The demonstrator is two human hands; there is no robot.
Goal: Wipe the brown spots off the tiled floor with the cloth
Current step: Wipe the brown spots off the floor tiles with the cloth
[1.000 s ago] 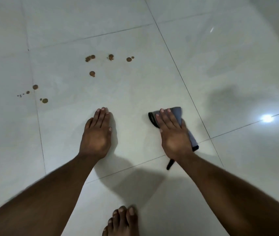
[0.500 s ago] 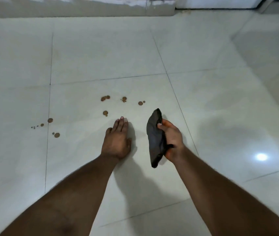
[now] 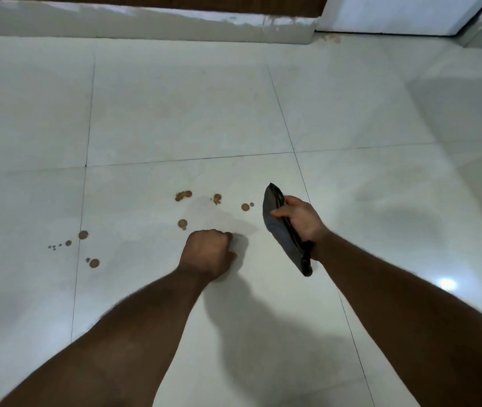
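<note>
Several brown spots lie on the white tiled floor [image 3: 175, 118]: a cluster [image 3: 183, 195] just ahead of my hands, one spot [image 3: 182, 223] near my left knuckles, two small ones [image 3: 245, 207] beside the cloth, and more [image 3: 94, 263] off to the left across a grout line. My right hand [image 3: 300, 223] grips a folded dark grey cloth [image 3: 278, 230], held on edge above the floor just right of the spots. My left hand [image 3: 208, 254] is curled into a fist and rests on the tile, holding nothing.
A white skirting ledge [image 3: 145, 24] runs along the far wall, with a brown stain [image 3: 332, 39] at its right end by a white door [image 3: 395, 13]. A bright ceiling-light reflection [image 3: 446, 284] sits on the tile at right.
My right hand lifted the cloth off the floor and moved it forward towards the spots. My left hand went from flat on the tile to a fist. The view tilted up and forward.
</note>
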